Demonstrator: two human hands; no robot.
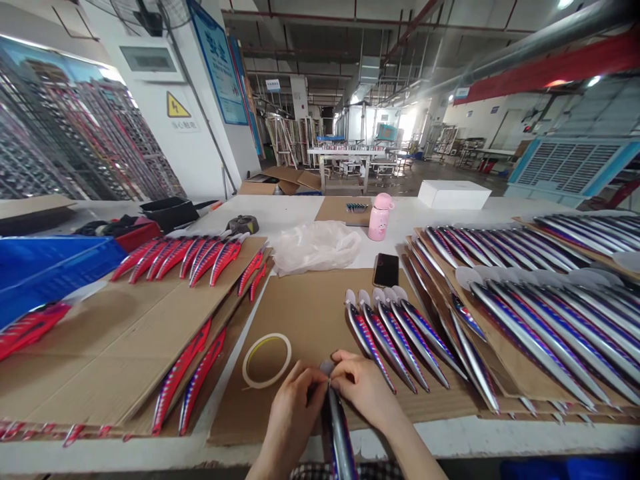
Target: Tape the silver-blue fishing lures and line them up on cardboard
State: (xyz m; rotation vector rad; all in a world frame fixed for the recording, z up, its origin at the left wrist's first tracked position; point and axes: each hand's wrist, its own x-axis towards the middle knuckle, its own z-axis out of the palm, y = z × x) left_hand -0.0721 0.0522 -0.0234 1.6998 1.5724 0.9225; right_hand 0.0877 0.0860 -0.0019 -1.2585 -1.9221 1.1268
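A silver and purple fishing lure (340, 433) points away from me at the cardboard's near edge. Its round clear lip (327, 367) shows between my hands. My left hand (299, 400) pinches at the lure's nose from the left; my right hand (365, 387) pinches there from the right. Whether the fingertips also hold some small piece is too fine to see. Left of my hands, a roll of masking tape (287, 347) lies flat on the cardboard sheet (300, 300). Several similar lures (390, 333) with clear lips lie in a row to the right.
At left, red lures (220, 260) lie on stacked cardboard (100, 340) beside a blue bin (50, 267). More silver lures (540, 333) cover stacked sheets at right. Beyond are a phone (387, 270), plastic bag (317, 245), pink bottle (380, 219) and white box (454, 195).
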